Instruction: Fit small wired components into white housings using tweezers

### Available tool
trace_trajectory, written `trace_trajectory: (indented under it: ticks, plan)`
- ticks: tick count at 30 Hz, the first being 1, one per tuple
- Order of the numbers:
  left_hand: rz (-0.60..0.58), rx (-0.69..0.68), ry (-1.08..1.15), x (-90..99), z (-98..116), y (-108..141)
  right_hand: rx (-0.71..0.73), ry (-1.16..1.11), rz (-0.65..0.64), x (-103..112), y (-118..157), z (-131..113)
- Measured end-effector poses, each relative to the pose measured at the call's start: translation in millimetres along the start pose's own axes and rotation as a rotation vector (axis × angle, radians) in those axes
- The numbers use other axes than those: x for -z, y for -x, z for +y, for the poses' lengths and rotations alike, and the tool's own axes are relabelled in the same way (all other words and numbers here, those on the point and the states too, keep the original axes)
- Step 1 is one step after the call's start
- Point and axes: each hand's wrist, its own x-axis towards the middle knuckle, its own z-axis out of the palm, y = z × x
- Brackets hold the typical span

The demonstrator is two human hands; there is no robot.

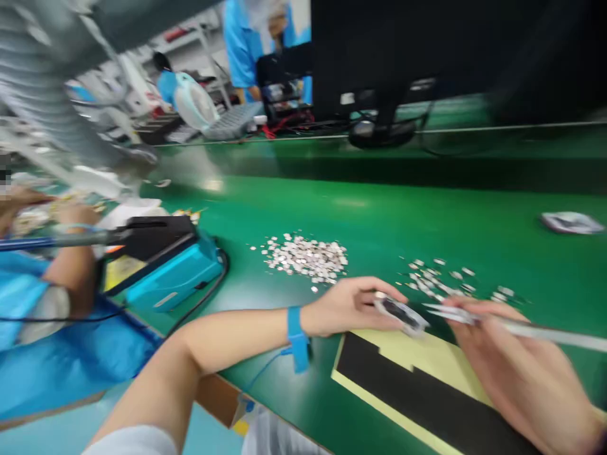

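Observation:
My left hand (348,306), with a blue strap at the wrist, grips a small pale-rimmed part with a dark middle (401,314). Opposite it, my right hand (512,360) holds metal tweezers (455,313), whose tips point at the part without visibly touching it. Below both hands lies a yellow sheet (441,360) with black strips (408,385) on it. A pile of small silvery pieces (308,256) sits beyond my left hand, and more loose pieces (429,278) are scattered beyond the tweezers.
A blue device (175,275) with a black cable stands at the left, beside a co-worker's arm (78,272). A grey flexible duct (61,95) hangs at the upper left. A monitor (427,57) stands at the back; a small flat object (571,222) lies far right.

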Motion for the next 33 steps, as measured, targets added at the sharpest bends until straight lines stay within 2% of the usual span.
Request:
trace_trajectory:
  ticks: [4, 10, 22, 27, 33]
  plan:
    - [0.035, -0.165, -0.389, -0.4, 0.2, -2.4, 0.007, -0.057, 0.034, -0.5, 4.8, -3.3]
    - [0.028, -0.301, -0.693, -2.3, 0.6, 2.1, 0.105, -0.029, -0.08, -5.8, 13.1, -15.7]
    - [0.031, -0.361, -0.649, -7.6, 2.9, 5.3, 0.19, 0.062, -0.176, -5.5, 12.2, -15.3]
    - [0.038, -0.377, -0.645, -7.1, 2.9, 4.8, 0.223, 0.116, -0.168, -6.9, 13.6, -16.7]
    - [0.03, -0.459, -0.673, -5.2, -1.8, 4.5, 0.283, 0.185, -0.226, -2.9, 15.1, -21.2]
